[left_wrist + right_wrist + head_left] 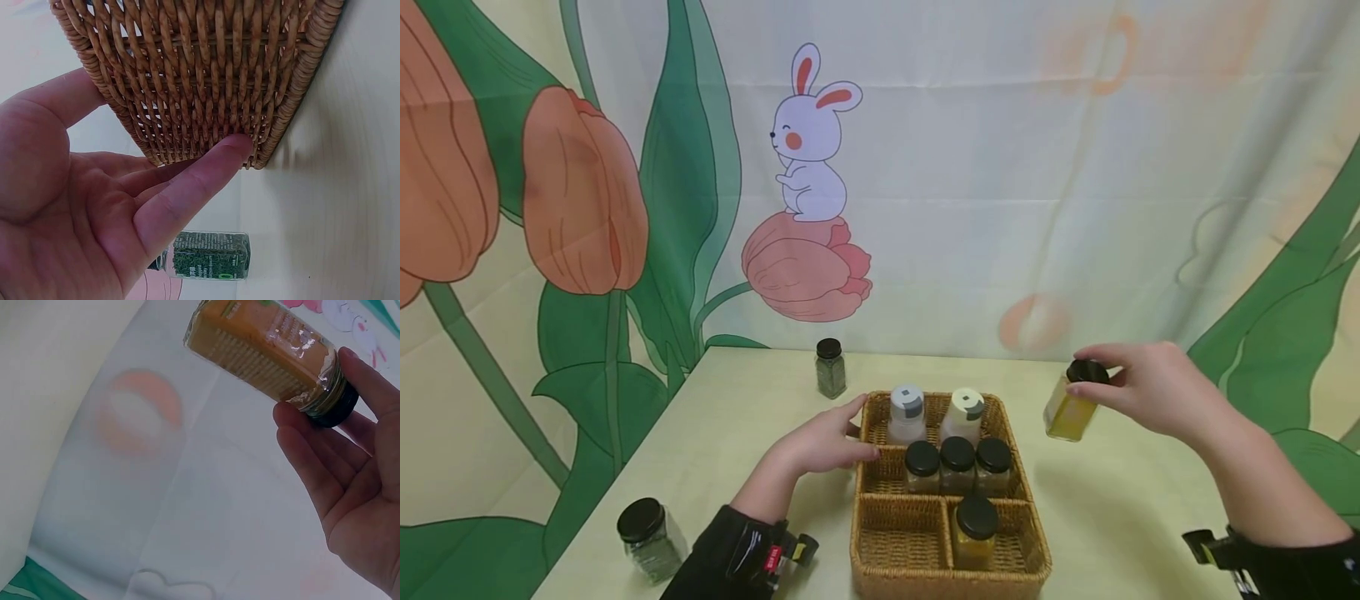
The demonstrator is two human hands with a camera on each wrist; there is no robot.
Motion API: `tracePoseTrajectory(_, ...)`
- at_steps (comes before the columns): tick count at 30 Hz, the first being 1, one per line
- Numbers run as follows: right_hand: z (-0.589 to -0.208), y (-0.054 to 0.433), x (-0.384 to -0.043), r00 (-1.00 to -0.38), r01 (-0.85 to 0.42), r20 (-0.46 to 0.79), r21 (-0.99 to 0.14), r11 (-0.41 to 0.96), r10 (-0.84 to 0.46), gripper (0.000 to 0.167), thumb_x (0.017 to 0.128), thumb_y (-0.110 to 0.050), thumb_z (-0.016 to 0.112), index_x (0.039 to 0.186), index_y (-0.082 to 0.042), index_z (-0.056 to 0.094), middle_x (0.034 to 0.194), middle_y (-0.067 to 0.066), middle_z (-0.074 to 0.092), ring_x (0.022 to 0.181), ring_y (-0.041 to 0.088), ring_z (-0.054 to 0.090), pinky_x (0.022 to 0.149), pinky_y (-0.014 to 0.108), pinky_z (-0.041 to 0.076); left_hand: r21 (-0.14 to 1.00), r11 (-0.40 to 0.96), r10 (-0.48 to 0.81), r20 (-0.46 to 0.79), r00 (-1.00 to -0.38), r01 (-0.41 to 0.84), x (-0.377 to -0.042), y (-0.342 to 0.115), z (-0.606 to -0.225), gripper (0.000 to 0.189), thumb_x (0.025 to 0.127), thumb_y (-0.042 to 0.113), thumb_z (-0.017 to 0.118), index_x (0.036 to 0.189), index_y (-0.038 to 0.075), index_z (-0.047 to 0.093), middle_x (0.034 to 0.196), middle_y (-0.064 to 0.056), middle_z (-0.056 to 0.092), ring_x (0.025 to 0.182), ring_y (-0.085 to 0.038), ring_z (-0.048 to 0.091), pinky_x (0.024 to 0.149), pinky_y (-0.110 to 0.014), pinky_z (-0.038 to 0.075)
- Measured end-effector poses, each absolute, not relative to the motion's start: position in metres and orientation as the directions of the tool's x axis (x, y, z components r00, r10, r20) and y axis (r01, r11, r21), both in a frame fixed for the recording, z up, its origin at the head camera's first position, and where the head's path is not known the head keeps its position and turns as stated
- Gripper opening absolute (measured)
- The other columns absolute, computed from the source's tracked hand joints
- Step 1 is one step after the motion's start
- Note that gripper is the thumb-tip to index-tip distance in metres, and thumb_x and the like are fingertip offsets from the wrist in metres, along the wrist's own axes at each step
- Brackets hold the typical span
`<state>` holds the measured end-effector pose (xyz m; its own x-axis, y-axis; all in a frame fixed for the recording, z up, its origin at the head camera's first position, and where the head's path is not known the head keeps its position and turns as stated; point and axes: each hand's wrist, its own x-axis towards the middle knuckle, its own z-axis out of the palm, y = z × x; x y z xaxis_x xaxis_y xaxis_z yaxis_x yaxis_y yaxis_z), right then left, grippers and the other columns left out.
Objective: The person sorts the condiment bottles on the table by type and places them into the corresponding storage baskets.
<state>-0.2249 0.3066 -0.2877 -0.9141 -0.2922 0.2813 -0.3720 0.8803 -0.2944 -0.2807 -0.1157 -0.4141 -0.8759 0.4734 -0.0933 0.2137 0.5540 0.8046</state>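
In the head view my right hand pinches a spice jar by its black lid, lifted and tilted right of the basket. The right wrist view shows orange-brown powder in this jar. My left hand holds the left side of the divided wicker basket, its thumb over the rim and other fingers against the outer wall. Two white-capped bottles stand in the back compartment. Three black-lidded jars fill the middle right, and a yellow jar stands in the front right compartment.
A jar of green flakes stands on the table behind the left hand. Another black-lidded jar stands at front left, beside the left sleeve. A printed curtain hangs behind the table.
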Motion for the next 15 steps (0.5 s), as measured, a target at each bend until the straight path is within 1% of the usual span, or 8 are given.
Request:
tracePoseTrajectory(5,-0.282,0.290,-0.211,-0.901,-0.408,0.289,-0.302,0.862,-0.325,0.051,0.089,-0.052,0.076,0.123,-0.014,0.072,0.109,0.013,0.074,0.068,0.004,0.066,0.055,0.030,0.048,0.796,0.565,0.467,-0.093,-0.879,0.216,-0.281,-0.116,-0.414,0.099,0.087,0.026,0.079,0.163,0.004,0.019,0.144,-0.028,0.051,0.112,-0.030,0.065,0.074,-0.037,0.058)
tracePoseTrajectory(8,-0.278,0.281,-0.202,-0.893,-0.428,0.281,-0.291,0.856,-0.352,0.049,0.089,-0.055,0.074,0.121,-0.018,0.072,0.095,0.000,0.075,0.066,0.001,0.064,0.054,0.029,0.048,0.800,0.560,0.469,-0.093,-0.878,0.215,-0.281,-0.117,-0.415,0.099,0.088,0.026,0.079,0.163,0.004,0.018,0.144,-0.028,0.051,0.109,-0.029,0.066,0.074,-0.036,0.058)
tracePoseTrajectory(12,-0.275,0.270,-0.192,-0.873,-0.478,0.268,-0.308,0.823,-0.407,0.043,0.089,-0.052,0.075,0.118,-0.020,0.071,0.075,-0.020,0.068,0.061,-0.002,0.062,0.054,0.028,0.048,0.807,0.550,0.474,-0.092,-0.876,0.213,-0.282,-0.117,-0.416,0.099,0.087,0.025,0.079,0.163,0.004,0.018,0.142,-0.028,0.053,0.108,-0.028,0.066,0.073,-0.037,0.059)
tracePoseTrajectory(15,-0.274,0.263,-0.185,-0.847,-0.528,0.266,-0.324,0.785,-0.460,0.038,0.090,-0.048,0.076,0.115,-0.020,0.071,0.075,-0.023,0.066,0.061,-0.003,0.061,0.055,0.026,0.049,0.806,0.553,0.474,-0.093,-0.876,0.213,-0.282,-0.116,-0.416,0.099,0.087,0.026,0.080,0.163,0.004,0.019,0.140,-0.028,0.055,0.109,-0.029,0.066,0.073,-0.037,0.059)
